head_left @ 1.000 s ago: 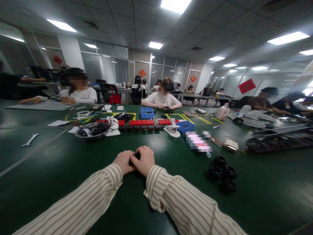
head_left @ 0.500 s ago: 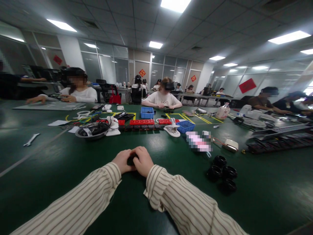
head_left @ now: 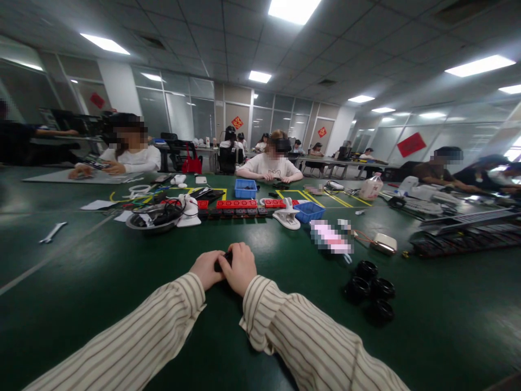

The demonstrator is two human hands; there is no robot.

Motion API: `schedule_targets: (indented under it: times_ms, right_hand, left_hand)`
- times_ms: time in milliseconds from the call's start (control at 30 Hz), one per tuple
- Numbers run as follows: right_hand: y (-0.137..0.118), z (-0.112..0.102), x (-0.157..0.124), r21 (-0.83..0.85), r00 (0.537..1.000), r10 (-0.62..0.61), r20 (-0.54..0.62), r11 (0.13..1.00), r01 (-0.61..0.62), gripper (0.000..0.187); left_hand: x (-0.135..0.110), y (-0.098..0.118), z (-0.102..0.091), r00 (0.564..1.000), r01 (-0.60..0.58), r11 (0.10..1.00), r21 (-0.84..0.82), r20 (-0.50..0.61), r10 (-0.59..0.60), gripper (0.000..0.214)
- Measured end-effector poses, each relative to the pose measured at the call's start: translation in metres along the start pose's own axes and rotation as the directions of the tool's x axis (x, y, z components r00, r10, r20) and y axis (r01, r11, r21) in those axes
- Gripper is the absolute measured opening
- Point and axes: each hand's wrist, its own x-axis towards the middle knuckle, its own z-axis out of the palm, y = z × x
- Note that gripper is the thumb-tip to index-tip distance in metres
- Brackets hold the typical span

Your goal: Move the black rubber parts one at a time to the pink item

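Observation:
Between my two hands is a small black object (head_left: 223, 262), mostly covered by the fingers, so its kind cannot be made out. My left hand (head_left: 206, 269) is closed around its left side. On the other side my right hand (head_left: 241, 267) curls over it, thumb and fingers against it. Both hands are low over the green table (head_left: 163, 260), almost touching each other. To the right stand several glossy black ring-shaped pieces (head_left: 382, 287) in a cluster.
Across the table are a metal bowl (head_left: 142, 221) of cables, a white clip-on base (head_left: 287, 215), red power strips (head_left: 236, 203) and blue bins (head_left: 309, 210). A wrench (head_left: 53, 232) lies left, a pale case (head_left: 383, 244) right. A person (head_left: 271, 163) sits opposite; others work around.
My fingers have shifted around the black object, and more of it shows between them. My left hand has moved slightly right. A co-worker's hand at the left has moved.

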Motion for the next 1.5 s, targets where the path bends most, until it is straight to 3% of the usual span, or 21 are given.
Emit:
schedule_targets:
  times_ms: [133, 267, 433, 600, 767, 933, 1067, 1133, 1333, 1500]
  right_hand:
    - [0.002, -0.002, 0.0, 0.1, 0.992, -0.116, 0.043, 0.989, 0.112, 0.008]
    - [0.0, -0.004, -0.001, 0.146, 0.974, -0.223, 0.047, 0.966, 0.214, 0.011]
    - [-0.001, -0.004, -0.002, 0.098, 0.996, -0.092, -0.014, 0.991, 0.093, 0.021]
    - [0.001, -0.002, 0.0, 0.039, 1.0, -0.021, -0.001, 0.999, 0.021, 0.022]
    - [0.001, -0.003, 0.0, 0.131, 0.991, -0.129, 0.036, 0.984, 0.123, 0.007]
    - [-0.002, -0.008, -0.002, 0.202, 0.967, -0.249, 0.061, 0.951, 0.232, 0.014]
    - [-0.003, -0.011, -0.003, 0.216, 0.972, -0.233, 0.019, 0.95, 0.224, 0.017]
    - [-0.002, -0.01, -0.003, 0.203, 0.979, -0.202, 0.004, 0.959, 0.197, 0.023]
    - [0.001, -0.003, -0.001, 0.117, 0.995, -0.094, 0.017, 0.989, 0.091, 0.023]
    - [0.002, -0.004, 0.0, 0.155, 0.988, -0.153, 0.038, 0.977, 0.145, 0.008]
  left_hand:
    - [0.002, -0.01, -0.004, 0.994, -0.081, 0.986, -0.147, 0.064, 0.091, 0.037]
    - [0.004, -0.014, -0.004, 0.979, -0.157, 0.96, -0.23, 0.087, 0.182, 0.037]
    - [0.0, -0.006, 0.005, 0.994, -0.108, 0.994, -0.009, 0.014, 0.108, 0.058]
    - [-0.003, 0.003, 0.003, 0.999, -0.031, 0.989, 0.145, 0.021, 0.028, 0.038]
    - [0.0, -0.001, 0.001, 0.997, -0.07, 0.993, 0.097, 0.039, 0.067, 0.034]
    - [0.004, -0.013, 0.005, 0.986, -0.153, 0.988, -0.007, 0.06, 0.153, 0.029]
    - [0.002, -0.015, 0.005, 0.978, -0.198, 0.978, -0.065, 0.047, 0.201, 0.054]
    - [0.0, -0.01, 0.003, 0.984, -0.17, 0.985, -0.029, 0.043, 0.171, 0.061]
    - [-0.004, 0.004, -0.002, 0.997, -0.069, 0.987, 0.146, 0.026, 0.066, 0.038]
    - [0.0, -0.003, 0.001, 0.995, -0.097, 0.987, 0.132, 0.035, 0.093, 0.034]
